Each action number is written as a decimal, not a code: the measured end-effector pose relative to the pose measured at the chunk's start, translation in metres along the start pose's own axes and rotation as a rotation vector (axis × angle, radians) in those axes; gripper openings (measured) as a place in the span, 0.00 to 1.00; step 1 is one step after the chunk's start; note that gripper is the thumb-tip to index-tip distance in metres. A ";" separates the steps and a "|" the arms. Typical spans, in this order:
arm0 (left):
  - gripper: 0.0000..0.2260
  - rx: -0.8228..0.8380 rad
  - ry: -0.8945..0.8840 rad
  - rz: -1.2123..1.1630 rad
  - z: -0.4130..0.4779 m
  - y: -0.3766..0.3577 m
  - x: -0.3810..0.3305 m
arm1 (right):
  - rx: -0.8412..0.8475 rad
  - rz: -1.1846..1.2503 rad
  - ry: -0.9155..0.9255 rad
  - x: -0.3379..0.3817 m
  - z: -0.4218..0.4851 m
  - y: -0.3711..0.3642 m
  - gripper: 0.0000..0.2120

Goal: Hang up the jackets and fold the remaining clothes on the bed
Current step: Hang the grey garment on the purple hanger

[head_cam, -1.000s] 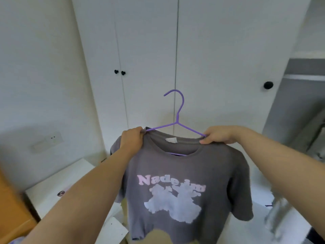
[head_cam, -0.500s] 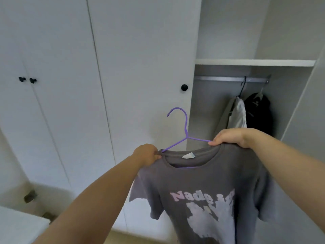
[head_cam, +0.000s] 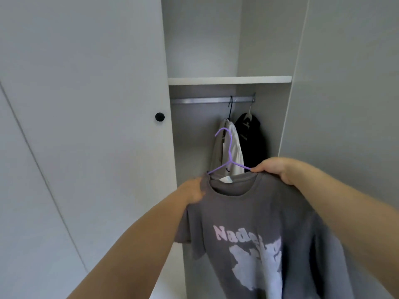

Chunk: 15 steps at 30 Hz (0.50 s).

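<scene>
**Grey T-shirt on its hanger, held up at the open wardrobe**

I hold a grey T-shirt [head_cam: 259,229] in front of me, draped on a purple hanger [head_cam: 229,157] whose hook stands upright above the collar. My right hand [head_cam: 272,171] is closed on the shirt's shoulder, pinching fabric and the hanger's arm together. My left hand [head_cam: 195,190] is blurred; it sits at the other shoulder, against the fabric, but I cannot tell how firmly it grips. The shirt's front faces me, with pale lettering and a whitish print on the chest.

Beyond it is the open wardrobe compartment. A metal rail [head_cam: 200,101] runs beneath a white shelf [head_cam: 228,80]. Toward the rail's right end hang a light jacket [head_cam: 234,152] and, just beside it, a black jacket [head_cam: 251,137]. The purple hook is below the rail, overlapping the light jacket in my view. To the left is a closed white door with a black knob [head_cam: 159,116].
</scene>
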<state>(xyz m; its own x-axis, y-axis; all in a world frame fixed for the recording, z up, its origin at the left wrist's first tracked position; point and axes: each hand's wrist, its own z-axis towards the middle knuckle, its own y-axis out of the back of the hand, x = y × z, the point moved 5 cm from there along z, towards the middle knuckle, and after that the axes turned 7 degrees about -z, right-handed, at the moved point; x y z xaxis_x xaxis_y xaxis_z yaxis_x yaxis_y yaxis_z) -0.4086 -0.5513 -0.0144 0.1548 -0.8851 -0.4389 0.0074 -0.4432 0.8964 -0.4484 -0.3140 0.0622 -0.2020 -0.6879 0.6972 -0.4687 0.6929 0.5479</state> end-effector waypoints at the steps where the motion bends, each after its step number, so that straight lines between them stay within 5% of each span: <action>1: 0.26 -0.005 -0.001 -0.001 0.007 0.000 -0.001 | -0.038 0.023 0.011 0.005 0.004 0.000 0.11; 7: 0.23 -0.073 -0.006 -0.043 0.048 0.017 -0.008 | -0.204 0.136 0.122 0.053 0.040 0.004 0.13; 15: 0.27 -0.380 -0.040 -0.076 0.128 0.094 -0.039 | -0.251 0.364 0.284 0.126 0.116 0.025 0.19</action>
<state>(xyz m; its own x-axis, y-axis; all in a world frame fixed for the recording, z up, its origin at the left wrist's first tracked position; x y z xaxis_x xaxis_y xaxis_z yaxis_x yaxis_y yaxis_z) -0.5403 -0.5764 0.0786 0.1014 -0.8598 -0.5005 0.3841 -0.4302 0.8169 -0.5859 -0.4084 0.1101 -0.0561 -0.3315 0.9418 -0.1839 0.9306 0.3166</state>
